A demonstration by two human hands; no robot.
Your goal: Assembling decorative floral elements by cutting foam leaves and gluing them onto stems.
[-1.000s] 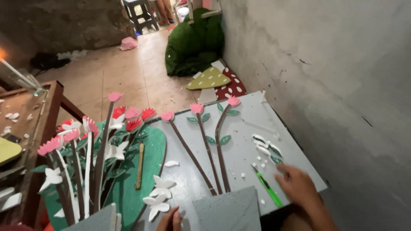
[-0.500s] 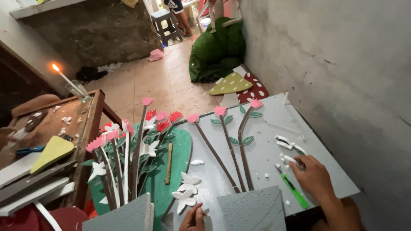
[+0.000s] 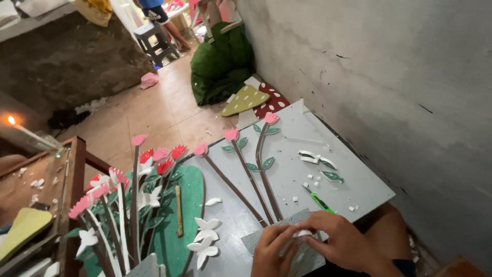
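I look down from the head camera at a grey board serving as a table (image 3: 287, 179); half a second ago my right hand (image 3: 343, 241) lay out by the green-handled craft knife (image 3: 319, 201) near the board's right edge, and it has now come in to meet my left hand (image 3: 271, 249) at the bottom of the view; both hands pinch a small white foam piece (image 3: 302, 234) between the fingertips, a narrow grip on each side, over a grey textured foam square (image 3: 294, 241); so I judge the knife set aside and fine handwork on the white piece under way; the knife lies just beside the right hand, untouched; above the hands, three brown foam stems with pink buds and green leaves (image 3: 256, 169) lie flat on the board; white foam leaf cut-outs (image 3: 315, 159) and crumbs sit toward the wall; to the left, white foam flowers (image 3: 205, 238) rest by a green oval foam base (image 3: 184, 215) carrying more pink and red foam blooms (image 3: 154, 164); a lit candle (image 3: 23, 129) burns at far left.
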